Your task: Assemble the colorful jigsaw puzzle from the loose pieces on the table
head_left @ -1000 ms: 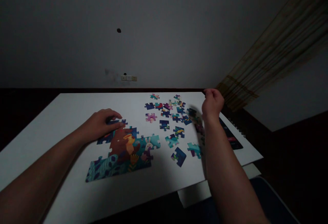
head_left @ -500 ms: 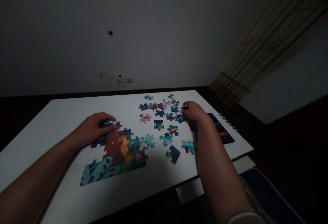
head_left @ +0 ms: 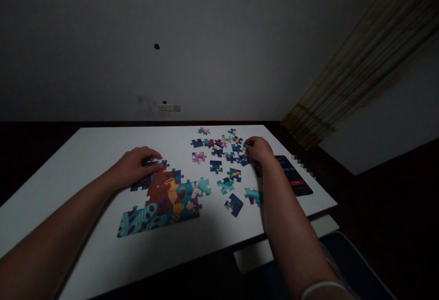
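Observation:
A partly joined jigsaw puzzle [head_left: 168,195] showing a brown bear and a white rabbit lies flat on the white table [head_left: 103,263]. My left hand [head_left: 137,167] rests on its upper left corner, thumb and fingers apart, covering some dark blue pieces there. Several loose puzzle pieces [head_left: 216,166] are scattered to the right of the joined part. At their right edge, my right hand [head_left: 259,149] has its fingers closed on a small dark blue puzzle piece [head_left: 246,145], mostly hidden by the fingertips. The right forearm hides part of a teal piece [head_left: 253,195].
A phone [head_left: 295,176] with a lit timer screen lies beyond my right forearm, partly covered by it. Behind the table stands a grey wall with sockets [head_left: 169,108]. A curtain [head_left: 329,89] hangs at the right. A dark blue seat [head_left: 353,263] is below the table's right corner.
The camera view has shifted a little, so the table and puzzle appear slightly farther right. Both hands stay at nearly the same spots over the pieces.

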Available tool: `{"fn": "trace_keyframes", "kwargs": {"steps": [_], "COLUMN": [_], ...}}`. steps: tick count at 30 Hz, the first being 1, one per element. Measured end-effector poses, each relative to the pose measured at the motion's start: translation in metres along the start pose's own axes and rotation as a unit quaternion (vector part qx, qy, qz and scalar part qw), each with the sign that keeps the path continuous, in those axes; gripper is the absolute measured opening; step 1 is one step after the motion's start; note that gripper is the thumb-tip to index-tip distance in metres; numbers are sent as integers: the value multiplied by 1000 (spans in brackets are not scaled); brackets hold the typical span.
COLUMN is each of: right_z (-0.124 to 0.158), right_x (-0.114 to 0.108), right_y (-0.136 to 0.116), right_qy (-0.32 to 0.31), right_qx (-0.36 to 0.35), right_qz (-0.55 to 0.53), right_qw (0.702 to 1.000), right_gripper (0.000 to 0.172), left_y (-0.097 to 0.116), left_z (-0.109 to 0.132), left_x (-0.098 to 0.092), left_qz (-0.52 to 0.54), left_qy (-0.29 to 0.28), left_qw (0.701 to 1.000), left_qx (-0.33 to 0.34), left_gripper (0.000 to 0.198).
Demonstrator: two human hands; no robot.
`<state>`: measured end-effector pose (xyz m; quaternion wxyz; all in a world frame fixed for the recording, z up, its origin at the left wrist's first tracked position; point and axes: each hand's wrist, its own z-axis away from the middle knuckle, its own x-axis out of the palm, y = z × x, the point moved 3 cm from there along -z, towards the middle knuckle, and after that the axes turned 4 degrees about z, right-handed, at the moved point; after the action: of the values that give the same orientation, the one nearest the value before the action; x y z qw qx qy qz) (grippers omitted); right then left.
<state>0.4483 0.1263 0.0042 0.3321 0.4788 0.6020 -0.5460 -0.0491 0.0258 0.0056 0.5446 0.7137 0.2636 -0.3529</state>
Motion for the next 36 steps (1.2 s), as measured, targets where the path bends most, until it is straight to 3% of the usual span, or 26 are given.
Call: {"fn": "trace_keyframes", "kwargs": {"steps": [7, 11, 17, 26, 32, 36], "right_z": [2, 2, -1, -4, -2, 8], "right_x": [3, 9, 37, 36, 23, 14], "right_y": [-5, -30, -62, -64, -66, -76], "right_qy": [-20, -9, -17, -12, 7, -33], "right_qx": [-23, -83, -194, -157, -164, -150], "right_qz": [23, 24, 11, -11, -172, -342], "right_qw": [999, 996, 981, 987, 971, 927], "right_gripper": [29, 39, 51, 48, 47, 50], "left_y": [7, 10, 8, 10, 8, 13], "left_z": [0, 1, 0, 1, 0, 1], "left_x": [-2, -3, 0, 0, -1, -1], "left_qz": [-4, -1, 3, 3, 3, 3], "left_qy": [-11, -12, -10, 2, -6, -8], "left_qw": [1000, 1000, 1000, 1000, 1000, 1000], "left_qx": [2, 0, 1, 1, 3, 0], "left_gripper": [48, 47, 46, 44, 43, 42]}}
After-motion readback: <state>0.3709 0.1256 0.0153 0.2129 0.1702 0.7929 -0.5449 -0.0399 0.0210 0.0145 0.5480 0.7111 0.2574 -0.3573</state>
